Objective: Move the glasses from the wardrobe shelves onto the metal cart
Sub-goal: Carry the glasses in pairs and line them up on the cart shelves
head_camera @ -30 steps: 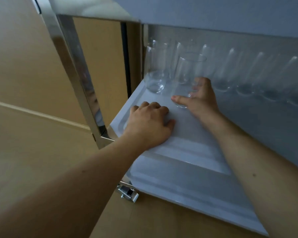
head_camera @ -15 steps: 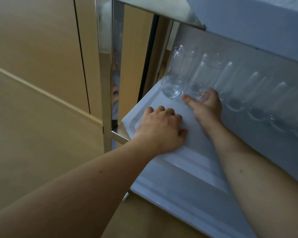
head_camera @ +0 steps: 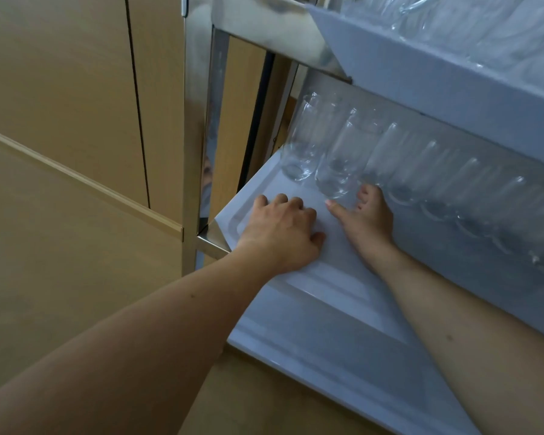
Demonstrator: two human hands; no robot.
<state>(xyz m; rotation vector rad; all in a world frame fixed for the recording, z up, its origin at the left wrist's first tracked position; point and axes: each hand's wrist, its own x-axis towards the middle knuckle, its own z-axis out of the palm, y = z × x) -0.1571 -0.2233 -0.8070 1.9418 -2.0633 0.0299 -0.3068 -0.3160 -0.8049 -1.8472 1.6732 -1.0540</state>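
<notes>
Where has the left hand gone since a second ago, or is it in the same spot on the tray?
No. The left hand rests at the same front-left corner of the white tray, beside the metal post, as before.

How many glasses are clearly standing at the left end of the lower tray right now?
2: one glass in the far-left corner of the white tray, the second glass just right of it, at the right hand. Blurred shapes further right may be reflections or more glasses.

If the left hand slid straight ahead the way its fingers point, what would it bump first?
Probably the clear drinking glass standing at the left end of the row on the white plastic tray. The left hand lies just short of it, though depth is hard to judge.
</notes>
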